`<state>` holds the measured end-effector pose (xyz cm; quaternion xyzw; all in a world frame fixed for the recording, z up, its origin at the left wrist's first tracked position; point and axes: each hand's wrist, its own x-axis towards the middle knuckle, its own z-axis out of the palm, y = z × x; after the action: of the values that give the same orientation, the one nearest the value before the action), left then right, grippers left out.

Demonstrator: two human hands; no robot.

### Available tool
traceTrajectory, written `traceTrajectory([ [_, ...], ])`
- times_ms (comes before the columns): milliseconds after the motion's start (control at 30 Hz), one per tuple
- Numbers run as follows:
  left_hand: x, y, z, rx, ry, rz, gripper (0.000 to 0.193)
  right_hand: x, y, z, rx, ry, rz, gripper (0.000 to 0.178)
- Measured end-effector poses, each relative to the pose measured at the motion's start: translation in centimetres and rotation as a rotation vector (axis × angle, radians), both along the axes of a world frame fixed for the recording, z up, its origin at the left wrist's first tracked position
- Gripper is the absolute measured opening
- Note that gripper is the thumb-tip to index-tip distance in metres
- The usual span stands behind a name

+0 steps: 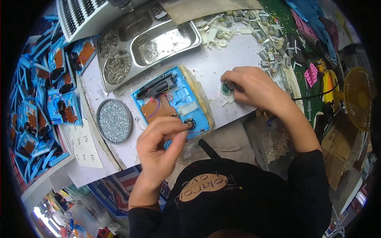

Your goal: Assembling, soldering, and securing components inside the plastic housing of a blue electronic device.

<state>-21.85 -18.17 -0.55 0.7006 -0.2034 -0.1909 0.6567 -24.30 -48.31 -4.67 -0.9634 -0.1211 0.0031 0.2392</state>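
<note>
Blue case [190, 99] open on a yellowish pad [199, 93], counter [214, 59]. Left hand [162, 144] above it, thumb and fingertips nearly meeting; contents unclear. Right hand [248, 85] curled at green piece [226, 88], grip unclear. Risks: loose wires [154, 111] snagging on left knuckles; poorly pinched piece slipping.

Smooth plastic casing [181, 95], glossy metal tray [174, 45], matt cloth shirt [246, 198], paper sheet [84, 146].
</note>
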Motion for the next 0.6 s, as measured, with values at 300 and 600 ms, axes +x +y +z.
traceTrajectory([
  [300, -1.6, -1.6, -2.5, -0.084, 0.156, 0.062, 0.03, -2.2, 5.6, 3.2, 1.273, 0.565, -0.209, 0.048],
  [600, -1.0, -1.7, -2.9, -0.103, 0.146, 0.103, 0.031, -0.7, 7.0, 2.2, 1.427, 0.806, -0.169, 0.048],
])
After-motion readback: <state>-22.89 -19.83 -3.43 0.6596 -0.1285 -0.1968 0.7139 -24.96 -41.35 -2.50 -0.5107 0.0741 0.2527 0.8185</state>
